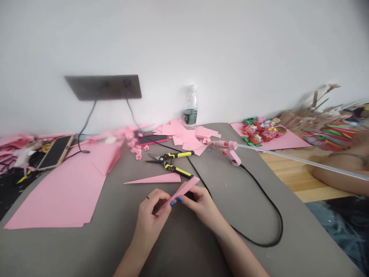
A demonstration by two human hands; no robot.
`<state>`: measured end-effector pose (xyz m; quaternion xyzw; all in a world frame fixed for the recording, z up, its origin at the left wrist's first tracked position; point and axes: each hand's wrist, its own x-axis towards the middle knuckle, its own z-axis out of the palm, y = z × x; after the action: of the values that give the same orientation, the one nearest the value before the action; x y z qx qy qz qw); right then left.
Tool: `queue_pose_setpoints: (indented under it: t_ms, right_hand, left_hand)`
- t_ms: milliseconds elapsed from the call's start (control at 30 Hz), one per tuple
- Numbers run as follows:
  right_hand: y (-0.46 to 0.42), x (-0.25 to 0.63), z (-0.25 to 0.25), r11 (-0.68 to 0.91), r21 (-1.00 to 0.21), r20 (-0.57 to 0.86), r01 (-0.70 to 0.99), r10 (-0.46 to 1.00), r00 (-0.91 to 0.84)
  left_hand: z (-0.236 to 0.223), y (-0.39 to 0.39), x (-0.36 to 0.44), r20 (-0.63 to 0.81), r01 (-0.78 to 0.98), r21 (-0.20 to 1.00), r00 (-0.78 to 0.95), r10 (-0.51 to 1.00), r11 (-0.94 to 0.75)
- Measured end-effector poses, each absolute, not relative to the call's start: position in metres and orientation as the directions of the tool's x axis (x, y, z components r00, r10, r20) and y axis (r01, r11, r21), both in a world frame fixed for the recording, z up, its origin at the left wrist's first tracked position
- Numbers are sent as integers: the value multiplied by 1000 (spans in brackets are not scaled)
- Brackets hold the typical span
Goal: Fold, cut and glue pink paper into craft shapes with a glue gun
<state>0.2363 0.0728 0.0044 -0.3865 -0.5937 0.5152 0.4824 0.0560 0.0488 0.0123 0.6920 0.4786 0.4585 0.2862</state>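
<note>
The left hand we find pinched closed on the lower end of a narrow folded pink paper strip, held over the counter. The right hand grips the same strip nearer its upper end. We record, from left to right: a gold-backed phone, large pink paper sheets, black-and-yellow-handled metal snips beyond a long pink paper triangle, then a pink hot-glue gun with its black cord looping across the grey counter.
</note>
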Motion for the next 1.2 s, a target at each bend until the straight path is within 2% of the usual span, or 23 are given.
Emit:
queue_pose_setpoints:
  t_ms: [100,200,467,700,833,933,1067,1200]
  right_hand:
    - [73,234,4,258,-963,268,-76,936,-226]
    - [73,233,3,284,-956,293,-75,938,-183]
    - [69,222,1,152,-985,145,78,985,-94]
    - [68,220,-3,103,-994,101,37,994,-48]
    - [70,226,-3,55,-997,60,-60,994,-90]
    - [70,228,-2,29,-997,38,-69,991,-127]
    - [70,227,1,9,-998,18,-61,988,-155]
    - [71,226,2,36,-999,36,-4,990,-136]
  left_hand:
    - [12,49,57,462,367,806,102,881,-465]
    - [10,48,57,512,368,781,86,855,-505]
    - [2,48,53,534,383,775,27,845,-502]
    - [4,48,54,514,384,792,0,858,-474]
    - [7,47,56,457,367,827,4,889,-427]
    - [8,47,56,388,380,853,-5,922,-357]
    - [9,47,54,232,380,898,22,973,-222]
    - [10,49,51,47,295,953,90,995,-72]
